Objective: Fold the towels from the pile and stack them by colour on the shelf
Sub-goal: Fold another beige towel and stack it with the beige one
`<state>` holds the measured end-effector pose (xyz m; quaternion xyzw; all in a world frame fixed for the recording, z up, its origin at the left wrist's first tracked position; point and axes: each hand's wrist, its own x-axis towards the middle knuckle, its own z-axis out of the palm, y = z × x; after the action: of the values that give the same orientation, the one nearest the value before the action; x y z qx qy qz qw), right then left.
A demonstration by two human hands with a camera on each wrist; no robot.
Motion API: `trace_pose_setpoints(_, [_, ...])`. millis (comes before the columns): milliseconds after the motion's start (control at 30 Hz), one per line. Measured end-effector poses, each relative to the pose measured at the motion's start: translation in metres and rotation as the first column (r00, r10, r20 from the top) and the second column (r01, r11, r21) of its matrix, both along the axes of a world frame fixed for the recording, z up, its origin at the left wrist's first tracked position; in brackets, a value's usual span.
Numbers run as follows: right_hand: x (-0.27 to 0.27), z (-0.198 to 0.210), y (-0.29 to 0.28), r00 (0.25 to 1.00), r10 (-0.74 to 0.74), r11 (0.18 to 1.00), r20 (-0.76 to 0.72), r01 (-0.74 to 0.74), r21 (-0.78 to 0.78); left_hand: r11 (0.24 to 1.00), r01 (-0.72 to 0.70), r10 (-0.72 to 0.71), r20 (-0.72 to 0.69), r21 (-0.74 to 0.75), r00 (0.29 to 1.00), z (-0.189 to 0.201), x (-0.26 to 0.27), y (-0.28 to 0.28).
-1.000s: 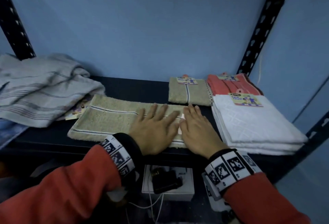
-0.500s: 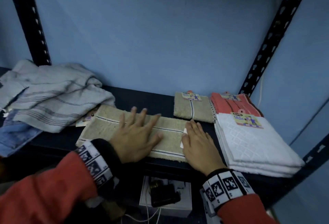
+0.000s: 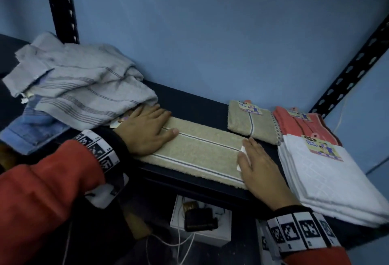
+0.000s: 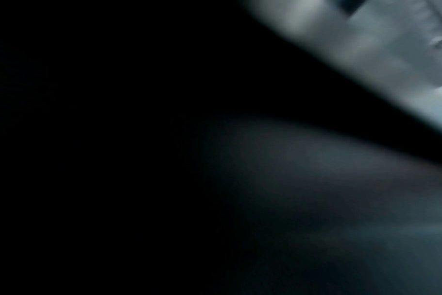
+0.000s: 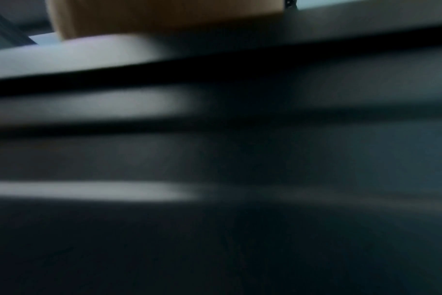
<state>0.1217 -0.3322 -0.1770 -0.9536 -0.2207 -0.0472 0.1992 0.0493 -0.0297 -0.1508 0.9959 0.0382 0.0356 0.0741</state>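
A beige towel (image 3: 202,151) with dark stripes lies folded into a long strip on the dark shelf (image 3: 195,104). My left hand (image 3: 147,130) presses flat on its left end, fingers straight. At the right end my right hand (image 3: 261,165) lies flat, over a small white tag. Behind sits a small folded beige towel (image 3: 250,121), then folded coral towels (image 3: 299,123) and a stack of white towels (image 3: 332,182). A rumpled pile of grey striped towels (image 3: 77,87) lies at the left, over a blue one (image 3: 31,130). Both wrist views are dark and blurred.
Black perforated uprights (image 3: 61,5) stand at the back left, and at the right (image 3: 349,71), against a blue wall. Below the shelf sits a white box (image 3: 200,222) with a dark device and white cables.
My left hand has slid leftward along the beige towel from its middle to its left end. The right hand has stayed at the right end. The view has shifted left and down.
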Motion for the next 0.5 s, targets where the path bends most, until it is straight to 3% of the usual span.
trace_pose_setpoints(133, [-0.006, 0.000, 0.001, 0.994, -0.042, 0.996, 0.106, 0.033, 0.078, 0.986, -0.025, -0.001, 0.155, 0.165, 0.988, 0.014, -0.005, -0.012])
trace_pose_setpoints(200, [-0.012, 0.007, 0.001, 0.991, -0.030, 0.999, 0.128, 0.027, 0.025, 0.986, -0.006, -0.013, 0.113, 0.169, 0.994, 0.022, -0.014, -0.017])
trace_pose_setpoints(300, [-0.021, 0.023, -0.007, 0.998, 0.057, 0.995, -0.021, -0.059, -0.079, 0.996, 0.000, -0.002, 0.024, 0.092, 1.000, 0.029, -0.028, -0.008])
trace_pose_setpoints(400, [-0.034, 0.032, -0.010, 0.967, 0.157, 0.985, -0.202, -0.168, -0.039, 0.998, -0.045, 0.047, -0.041, 0.044, 0.998, 0.036, -0.042, 0.009])
trace_pose_setpoints(500, [-0.034, 0.028, 0.002, 0.967, 0.195, 0.981, -0.165, -0.193, 0.031, 0.998, -0.058, 0.059, -0.102, 0.007, 0.993, 0.036, -0.054, 0.019])
